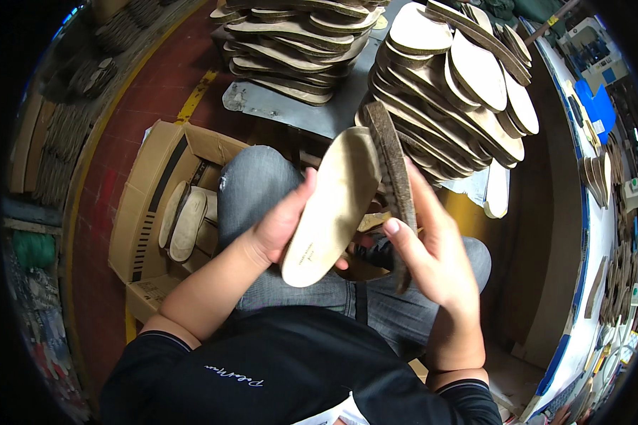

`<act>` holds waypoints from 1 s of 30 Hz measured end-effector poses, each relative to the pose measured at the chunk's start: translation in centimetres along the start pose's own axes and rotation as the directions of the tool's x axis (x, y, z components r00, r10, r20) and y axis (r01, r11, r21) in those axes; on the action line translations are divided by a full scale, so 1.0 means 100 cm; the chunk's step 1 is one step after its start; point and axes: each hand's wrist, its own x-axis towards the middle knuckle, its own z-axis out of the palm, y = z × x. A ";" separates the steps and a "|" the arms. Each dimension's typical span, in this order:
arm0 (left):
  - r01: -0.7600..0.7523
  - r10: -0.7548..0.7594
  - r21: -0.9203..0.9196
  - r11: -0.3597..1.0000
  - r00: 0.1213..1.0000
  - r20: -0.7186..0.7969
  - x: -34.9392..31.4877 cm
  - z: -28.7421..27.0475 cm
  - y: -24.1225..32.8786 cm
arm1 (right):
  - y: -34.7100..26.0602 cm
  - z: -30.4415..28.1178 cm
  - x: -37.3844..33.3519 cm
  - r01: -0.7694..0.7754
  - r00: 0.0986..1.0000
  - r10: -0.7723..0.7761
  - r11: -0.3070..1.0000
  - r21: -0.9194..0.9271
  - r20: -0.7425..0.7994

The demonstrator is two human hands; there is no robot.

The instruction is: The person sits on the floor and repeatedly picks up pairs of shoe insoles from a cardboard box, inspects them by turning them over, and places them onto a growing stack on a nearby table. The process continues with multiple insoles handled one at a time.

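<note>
Above my lap my left hand [285, 223] is closed on a pale beige shoe footbed [335, 205], its light face turned up and small print near the heel end. Most of the left fingers are hidden beneath it. My right hand [436, 248] grips a second, dark-edged footbed [392, 188], which stands on its side with its brown rim facing me. The two pieces are close together at their far ends; whether they touch I cannot tell. Below them, between my legs, lies a part-hidden light piece [373, 221].
A cardboard box [145, 205] with several footbeds [188, 225] in it stands left of my knee. Ahead, a grey metal table [262, 106] bears a left stack [298, 49] and a leaning right stack [450, 92] of footbeds. A long white-topped bench [592, 234] runs along the right.
</note>
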 end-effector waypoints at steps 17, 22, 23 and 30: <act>-0.080 0.081 0.023 0.997 0.996 -0.042 -0.020 0.012 0.009 | 0.013 -0.002 0.008 0.629 0.732 -0.510 0.253 -0.735 0.451; -0.117 0.118 0.092 0.989 0.993 -0.002 -0.019 0.012 0.015 | 0.013 -0.008 0.011 0.620 0.736 -0.531 0.278 -0.734 0.420; -0.138 0.141 0.113 0.984 0.990 -0.022 -0.019 0.016 0.017 | 0.013 -0.009 0.011 0.609 0.743 -0.542 0.301 -0.734 0.393; -0.436 0.445 0.137 0.889 0.894 -0.043 0.003 0.029 0.007 | 0.017 0.007 0.002 0.217 0.963 -0.251 0.940 -0.264 -0.102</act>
